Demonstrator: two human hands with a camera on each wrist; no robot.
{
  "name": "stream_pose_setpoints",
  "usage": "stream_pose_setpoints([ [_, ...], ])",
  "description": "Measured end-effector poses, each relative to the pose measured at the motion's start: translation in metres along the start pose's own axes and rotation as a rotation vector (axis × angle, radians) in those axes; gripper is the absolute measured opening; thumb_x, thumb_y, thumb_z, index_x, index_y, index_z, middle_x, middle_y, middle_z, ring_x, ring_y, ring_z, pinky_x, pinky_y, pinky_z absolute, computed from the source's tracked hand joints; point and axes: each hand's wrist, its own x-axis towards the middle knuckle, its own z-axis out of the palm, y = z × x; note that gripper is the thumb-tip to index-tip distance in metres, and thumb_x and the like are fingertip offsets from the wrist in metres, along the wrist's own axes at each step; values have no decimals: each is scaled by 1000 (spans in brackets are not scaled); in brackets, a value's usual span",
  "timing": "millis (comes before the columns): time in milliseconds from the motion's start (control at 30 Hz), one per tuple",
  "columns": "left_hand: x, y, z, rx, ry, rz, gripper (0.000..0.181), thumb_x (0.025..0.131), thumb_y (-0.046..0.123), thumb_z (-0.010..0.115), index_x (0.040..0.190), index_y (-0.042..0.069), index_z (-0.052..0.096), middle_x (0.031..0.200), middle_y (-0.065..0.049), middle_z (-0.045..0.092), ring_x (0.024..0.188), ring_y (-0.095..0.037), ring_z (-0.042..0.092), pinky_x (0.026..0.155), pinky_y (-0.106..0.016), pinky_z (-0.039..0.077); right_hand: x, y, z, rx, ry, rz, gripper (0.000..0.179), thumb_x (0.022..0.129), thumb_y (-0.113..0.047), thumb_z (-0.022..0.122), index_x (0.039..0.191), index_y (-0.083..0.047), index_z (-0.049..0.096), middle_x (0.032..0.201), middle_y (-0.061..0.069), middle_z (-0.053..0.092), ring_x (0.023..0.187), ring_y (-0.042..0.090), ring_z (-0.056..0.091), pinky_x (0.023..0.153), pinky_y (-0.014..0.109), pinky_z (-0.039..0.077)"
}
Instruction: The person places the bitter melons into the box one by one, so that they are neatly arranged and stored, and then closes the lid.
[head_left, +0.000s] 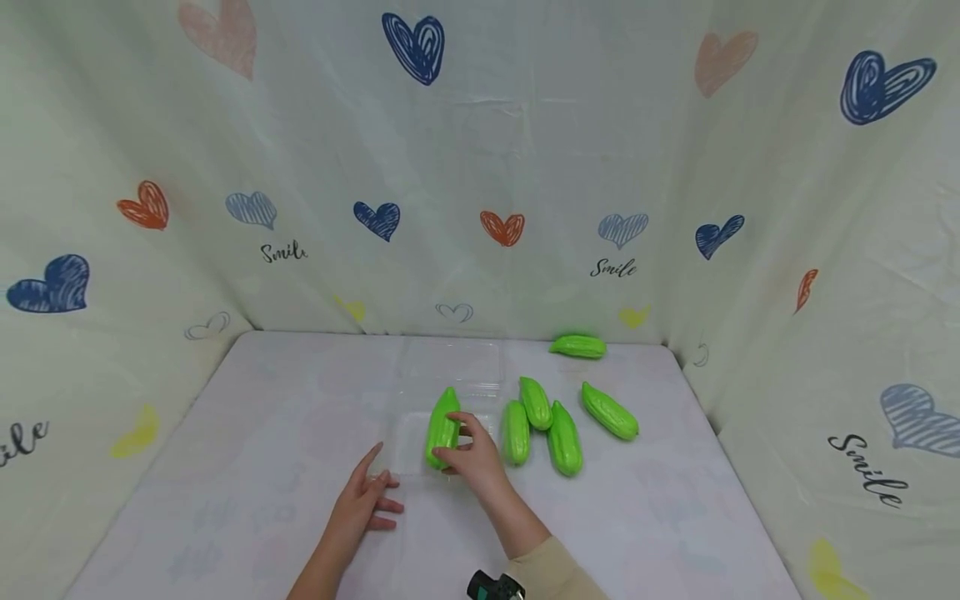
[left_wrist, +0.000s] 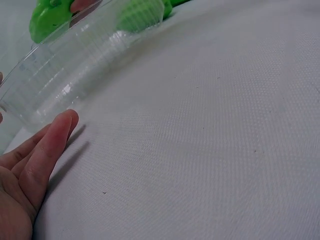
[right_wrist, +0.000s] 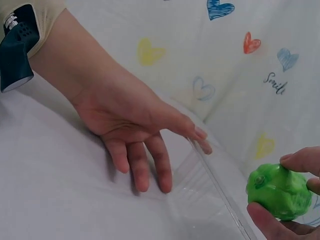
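In the head view my right hand (head_left: pixel 474 450) pinches a bright green, ridged bitter melon (head_left: pixel 441 429) between thumb and fingers. The melon is held above the base of a clear plastic box (head_left: pixel 405 454), whose hinged lid (head_left: pixel 450 362) lies folded back behind it. At the box's front left corner is my left hand (head_left: pixel 363 500), its fingers extended. The right wrist view shows the left hand (right_wrist: pixel 140 127) with a fingertip at the box's rim (right_wrist: pixel 220 187), and the held melon (right_wrist: pixel 277 192) end-on in the right fingers. In the left wrist view, left fingers (left_wrist: pixel 47 150) lie beside the box wall (left_wrist: pixel 65 75).
Right of the box lie several more melons: three close together (head_left: pixel 516 433), one slanted farther right (head_left: pixel 610 412) and one at the back edge (head_left: pixel 578 347). A white cloth (head_left: pixel 285 417) covers the table. Heart-printed curtains (head_left: pixel 450 167) enclose the back and sides.
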Motion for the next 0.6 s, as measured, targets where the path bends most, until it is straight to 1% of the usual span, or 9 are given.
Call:
stream_pose_setpoints([
  [200,-3,1,0,5,-5,22,64,102,28,53,156,22,19,108,-16,63,77,-29,70,58,-42,60,7,1,10,-10,-5,16,57,81,-4,77,133,-9,54,118,17,51,80,19,62,62,31,60],
  [333,-4,1,0,5,-5,22,65,102,28,53,157,23,18,108,-16,63,77,-29,70,59,-42,60,12,2,14,-33,-1,21,57,81,-5,78,133,-11,55,121,18,51,78,17,62,62,29,59],
  [500,-4,2,0,6,-2,22,65,102,30,53,157,25,18,109,-16,62,78,-28,70,59,-42,60,19,4,18,-63,5,3,58,79,-4,79,131,-10,56,121,20,52,74,17,62,59,30,59],
  [600,-4,2,1,4,-3,29,65,102,29,53,157,24,18,109,-16,63,77,-29,70,59,-42,60,23,5,21,-70,0,-8,58,78,-1,79,131,-8,56,119,20,53,69,17,63,57,31,59],
])
